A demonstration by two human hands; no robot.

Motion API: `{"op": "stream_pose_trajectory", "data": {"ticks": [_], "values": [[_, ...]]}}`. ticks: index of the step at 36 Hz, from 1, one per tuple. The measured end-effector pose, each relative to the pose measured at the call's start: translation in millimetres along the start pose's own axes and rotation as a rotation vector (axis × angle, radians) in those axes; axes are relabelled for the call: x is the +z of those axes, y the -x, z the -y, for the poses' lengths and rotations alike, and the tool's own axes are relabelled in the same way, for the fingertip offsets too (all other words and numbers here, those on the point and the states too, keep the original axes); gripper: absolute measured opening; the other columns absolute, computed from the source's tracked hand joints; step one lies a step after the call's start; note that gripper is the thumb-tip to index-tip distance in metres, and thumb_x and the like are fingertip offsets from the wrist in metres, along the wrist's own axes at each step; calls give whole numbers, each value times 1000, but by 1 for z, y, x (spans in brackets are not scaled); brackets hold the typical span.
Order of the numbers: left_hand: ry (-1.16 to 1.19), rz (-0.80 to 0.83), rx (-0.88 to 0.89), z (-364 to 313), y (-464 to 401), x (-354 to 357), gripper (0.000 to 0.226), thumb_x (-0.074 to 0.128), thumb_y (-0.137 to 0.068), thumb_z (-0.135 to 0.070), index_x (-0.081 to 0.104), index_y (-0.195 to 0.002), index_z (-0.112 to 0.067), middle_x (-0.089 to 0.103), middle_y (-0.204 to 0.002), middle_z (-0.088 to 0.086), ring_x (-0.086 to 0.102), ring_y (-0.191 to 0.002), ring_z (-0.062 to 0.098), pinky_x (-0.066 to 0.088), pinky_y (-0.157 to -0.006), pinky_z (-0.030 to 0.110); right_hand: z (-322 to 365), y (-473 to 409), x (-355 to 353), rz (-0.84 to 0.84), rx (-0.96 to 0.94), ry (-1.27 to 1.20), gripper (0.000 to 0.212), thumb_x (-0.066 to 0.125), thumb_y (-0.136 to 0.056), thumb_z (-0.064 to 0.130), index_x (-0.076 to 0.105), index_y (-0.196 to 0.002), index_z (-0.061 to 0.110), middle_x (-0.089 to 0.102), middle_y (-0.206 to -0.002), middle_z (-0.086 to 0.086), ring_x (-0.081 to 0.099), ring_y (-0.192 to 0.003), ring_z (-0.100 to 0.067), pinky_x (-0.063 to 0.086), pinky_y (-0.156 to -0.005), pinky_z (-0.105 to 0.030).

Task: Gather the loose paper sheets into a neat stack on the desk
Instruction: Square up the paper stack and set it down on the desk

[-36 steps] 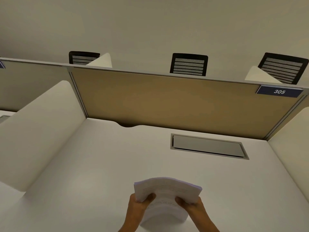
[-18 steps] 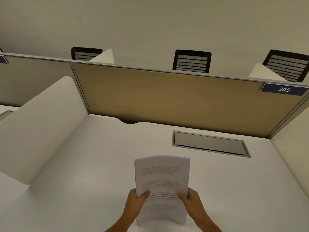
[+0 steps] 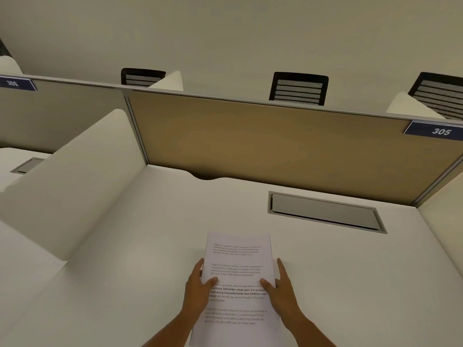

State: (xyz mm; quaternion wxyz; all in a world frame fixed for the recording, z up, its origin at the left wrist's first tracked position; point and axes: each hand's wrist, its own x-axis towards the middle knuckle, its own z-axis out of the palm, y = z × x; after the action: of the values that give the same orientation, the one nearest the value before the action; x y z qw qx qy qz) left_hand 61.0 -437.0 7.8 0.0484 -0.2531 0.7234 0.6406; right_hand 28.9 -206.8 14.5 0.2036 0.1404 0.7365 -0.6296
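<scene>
A stack of white printed paper sheets (image 3: 238, 269) lies flat and lengthwise on the white desk (image 3: 125, 284), near its front edge. My left hand (image 3: 198, 289) grips the stack's left edge, thumb on top of the page. My right hand (image 3: 281, 289) holds the right edge the same way, fingers along the side. The sheets look squared up, with text blocks facing up. The stack's near end runs out of the bottom of the view.
A grey cable hatch (image 3: 323, 211) is set into the desk at the back right. A tan partition (image 3: 263, 139) closes the back, white side panels (image 3: 75, 176) flank the desk. Black mesh chairs (image 3: 298, 88) stand beyond the partition.
The stack was held upright and curled in both hands; it has since been laid down flat on the desk, with both hands now at its sides.
</scene>
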Motion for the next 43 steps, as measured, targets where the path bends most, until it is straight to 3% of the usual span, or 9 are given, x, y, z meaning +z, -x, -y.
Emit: {"op": "stream_pose_trajectory", "data": {"ticks": [6,9,16,22,27,30,35,39,43], "values": [[8,-4,60,-4,-3,-20,52,65,-91,-8,50,-136,-27,67,-116,-12,70,-99,8,58,-77,17,7,-2,25,-25,-55,40,70,59,-101,9,27,-160,27,41,-160,-3,41,-145,-28,34,-122,-48],[-2,-10,57,-4,-8,-35,49,63,-93,-8,50,-137,-23,67,-124,-6,69,-106,13,59,-85,24,11,-5,39,-12,-87,86,68,59,-101,10,27,-160,25,41,-160,-2,42,-144,-25,34,-122,-43],[-18,-66,63,-16,-37,-84,50,58,-94,-3,52,-139,-24,71,-112,-8,71,-88,1,54,-63,7,29,-20,81,4,-88,83,70,60,-102,15,24,-160,26,40,-160,-1,39,-146,-27,33,-120,-42],[-64,-105,76,-36,-78,-133,54,59,-95,-7,43,-146,-14,59,-138,6,62,-117,24,50,-102,37,59,-44,134,22,-110,31,65,61,-100,13,33,-158,22,54,-150,-6,55,-132,-24,44,-115,-47],[-83,-129,81,-50,-111,-167,54,59,-95,-7,44,-145,-15,57,-141,6,59,-122,25,46,-108,42,86,-64,176,4,-96,4,71,61,-101,15,24,-160,26,53,-148,-3,52,-136,-26,43,-116,-49],[-96,-159,75,-58,-136,-191,56,61,-94,-7,44,-146,-16,56,-141,5,58,-124,25,44,-109,40,101,-80,203,-5,-114,15,55,62,-100,14,45,-151,20,62,-140,-3,61,-124,-23,50,-109,-43],[-172,-184,123,-72,-178,-228,52,64,-91,-11,51,-139,-26,67,-116,-5,65,-91,4,48,-75,14,119,-109,245,-52,-68,24,26,67,-97,19,67,-122,16,75,-114,-4,72,-98,-18,60,-92,-43],[-202,-193,70,-80,-217,-255,38,72,-85,-12,62,-121,-22,73,-102,-1,72,-83,13,57,-66,25,134,-135,273,-60,-4,-14,7,67,-95,17,73,-95,21,79,-98,-1,75,-89,-20,62,-83,-38],[-238,-204,58,-88,-256,-273,22,72,-83,-8,67,-99,-21,75,-95,0,73,-77,14,61,-72,33,147,-167,297,-72,75,-25,11,68,-93,15,76,-96,7,79,-94,-7,75,-93,-29,62,-84,-44]]}}
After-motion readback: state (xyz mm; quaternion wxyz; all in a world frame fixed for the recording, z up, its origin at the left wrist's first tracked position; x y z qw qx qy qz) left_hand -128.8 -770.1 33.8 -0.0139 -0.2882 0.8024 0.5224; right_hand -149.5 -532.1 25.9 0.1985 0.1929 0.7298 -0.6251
